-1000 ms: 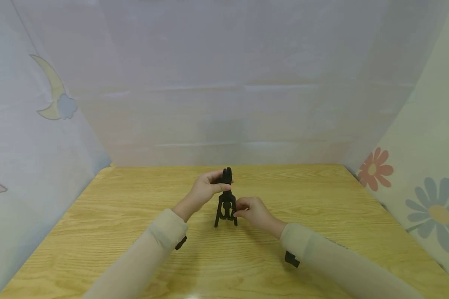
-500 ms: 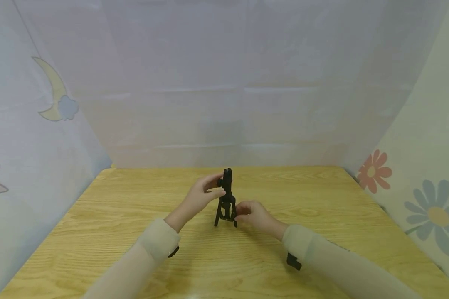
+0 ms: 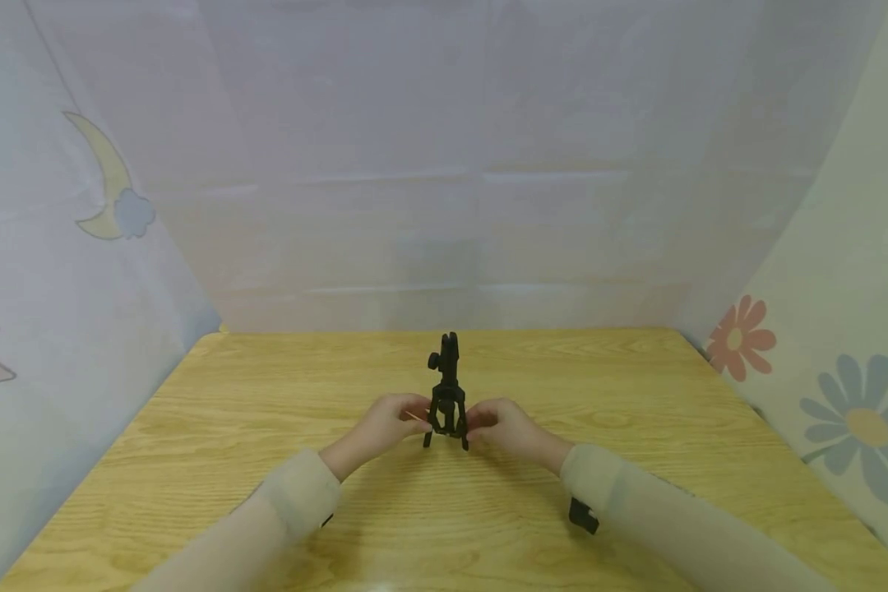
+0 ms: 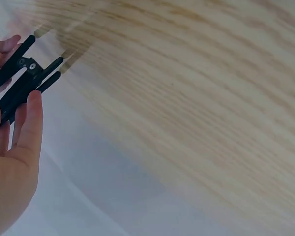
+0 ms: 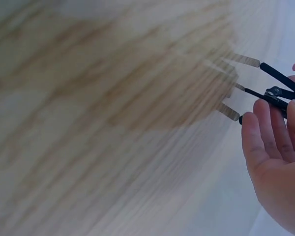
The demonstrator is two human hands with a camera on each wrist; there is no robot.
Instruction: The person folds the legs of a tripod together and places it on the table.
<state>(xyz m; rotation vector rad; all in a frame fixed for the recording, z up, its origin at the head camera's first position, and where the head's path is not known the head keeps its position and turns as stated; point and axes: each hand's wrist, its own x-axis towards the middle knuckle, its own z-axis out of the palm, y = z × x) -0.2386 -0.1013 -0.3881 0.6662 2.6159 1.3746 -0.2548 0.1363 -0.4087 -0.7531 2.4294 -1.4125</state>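
A small black tripod [image 3: 450,374] stands upright on the wooden table, legs spread, with a side knob [image 3: 433,361] on its upper part. At its left leg, my left hand [image 3: 386,427] pinches with thumb and fingers. On the opposite side, my right hand [image 3: 511,429] holds the right leg between thumb and curled fingers. The left wrist view shows the tripod's legs [image 4: 12,64] jutting past the left fingertips [image 4: 34,98]. Seen from the right wrist, a leg [image 5: 278,74] extends beyond the right hand [image 5: 275,152], whose fingers partly hide the tripod.
The wooden table [image 3: 266,395] reaches back to a pale cloth backdrop [image 3: 444,205]. Patterned cloths hang at both sides, with a moon [image 3: 104,173] on the left and flowers [image 3: 869,427] on the right. A black wrist device [image 3: 583,515] hangs below the right sleeve.
My left hand has let go of the tripod's upper part and moved down to its left leg, uncovering the knob. The right hand stays at the right leg.
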